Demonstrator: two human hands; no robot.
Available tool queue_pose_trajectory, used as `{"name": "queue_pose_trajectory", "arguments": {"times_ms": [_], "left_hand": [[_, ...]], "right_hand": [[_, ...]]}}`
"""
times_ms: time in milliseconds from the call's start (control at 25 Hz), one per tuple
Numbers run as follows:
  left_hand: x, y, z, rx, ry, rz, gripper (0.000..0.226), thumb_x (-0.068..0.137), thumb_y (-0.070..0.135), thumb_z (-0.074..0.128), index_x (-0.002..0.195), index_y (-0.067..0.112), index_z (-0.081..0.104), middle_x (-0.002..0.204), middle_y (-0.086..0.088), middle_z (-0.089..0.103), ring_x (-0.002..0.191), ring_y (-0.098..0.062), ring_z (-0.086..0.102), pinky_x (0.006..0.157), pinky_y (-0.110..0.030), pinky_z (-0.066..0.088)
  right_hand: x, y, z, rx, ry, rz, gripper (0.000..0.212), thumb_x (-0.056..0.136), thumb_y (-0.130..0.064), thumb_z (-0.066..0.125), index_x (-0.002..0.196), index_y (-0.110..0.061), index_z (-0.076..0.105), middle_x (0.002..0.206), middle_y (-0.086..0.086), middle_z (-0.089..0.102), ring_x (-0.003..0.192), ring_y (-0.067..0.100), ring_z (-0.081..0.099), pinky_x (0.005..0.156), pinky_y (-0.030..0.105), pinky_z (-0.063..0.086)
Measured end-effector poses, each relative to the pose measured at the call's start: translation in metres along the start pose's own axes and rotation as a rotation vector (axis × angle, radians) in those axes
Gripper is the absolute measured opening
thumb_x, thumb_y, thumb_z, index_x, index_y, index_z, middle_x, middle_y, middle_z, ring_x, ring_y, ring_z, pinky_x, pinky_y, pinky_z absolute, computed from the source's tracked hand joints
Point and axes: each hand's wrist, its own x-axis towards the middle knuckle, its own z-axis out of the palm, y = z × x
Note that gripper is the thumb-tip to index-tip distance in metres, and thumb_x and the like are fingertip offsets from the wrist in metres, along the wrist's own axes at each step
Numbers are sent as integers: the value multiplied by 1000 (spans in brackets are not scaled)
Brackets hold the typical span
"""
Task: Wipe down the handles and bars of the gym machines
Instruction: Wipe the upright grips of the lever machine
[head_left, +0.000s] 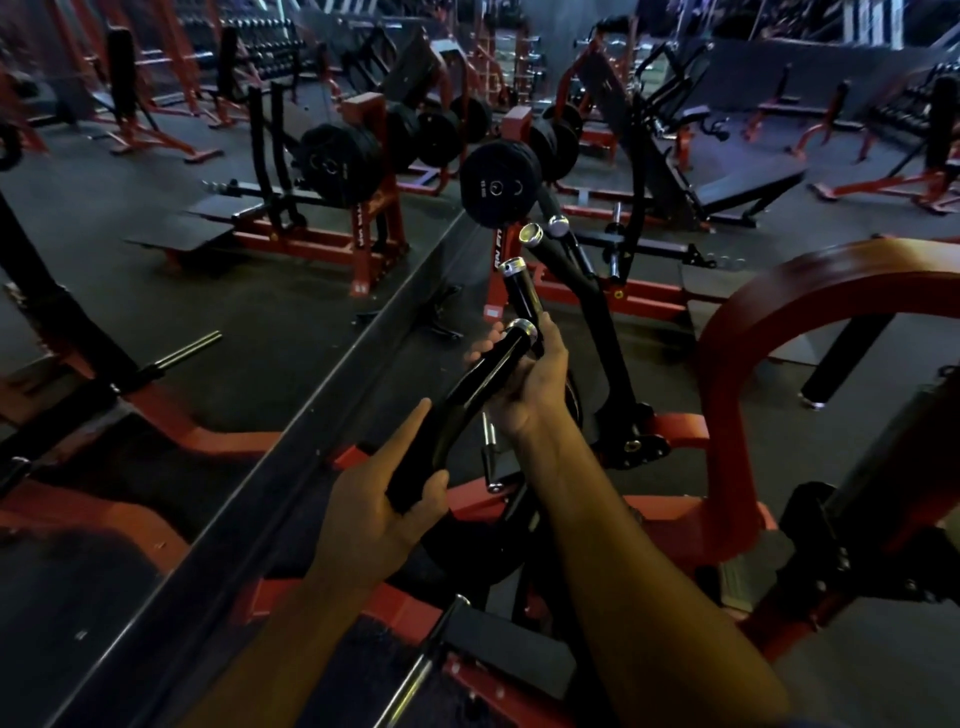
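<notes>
Handle bar (470, 387), a glossy black tube with a polished metal end cap, rises at a slant in the middle of the view and bends lower down, and both bare hands are on it. The left hand (379, 512) wraps the lower part just below the bend, thumb over the front and forefinger stretched up along the tube. The right hand (524, 382) grips the upper stretch just under the cap, fingers curled round from behind. No cloth shows in either hand. A second black handle (522, 291) with the same silvery cap stands just beyond the right hand, and two more capped ends (545, 231) poke up behind that. A thick red painted arch (743, 364), smooth and rounded, curves up on the right. To the left a long mirror edge (332, 374) runs diagonally, doubling the red frames. Black round weight plates (496, 182) hang on pegs further back, over dark matte flooring (779, 228).
</notes>
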Motion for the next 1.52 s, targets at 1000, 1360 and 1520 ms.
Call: {"name": "queue_pose_trajectory", "arguments": {"times_ms": [1000,1360,1520], "left_hand": [[-44,-31,-69,5,-35,-103,65,100,58,37,159,30,33,67,0,61,58,-21,62,64,-54,52],[-49,-17,-68,-120,-71,-43,52,105,36,43,154,22,43,76,4,68,59,-12,61,59,-19,48],[-52,-21,-74,-172,-33,-68,49,106,37,45,152,22,46,80,7,70,62,-11,64,62,-15,48]], "right_hand": [[-113,59,-36,-1270,203,-245,47,105,-50,45,108,-10,70,106,10,74,87,22,71,76,30,56],[-79,34,6,-2093,-26,-901,31,103,-14,45,122,-10,68,131,7,63,124,19,57,106,36,48],[-106,49,-6,-2195,-193,-1033,40,100,-3,39,126,-9,68,136,6,62,132,13,51,113,22,39]]}}
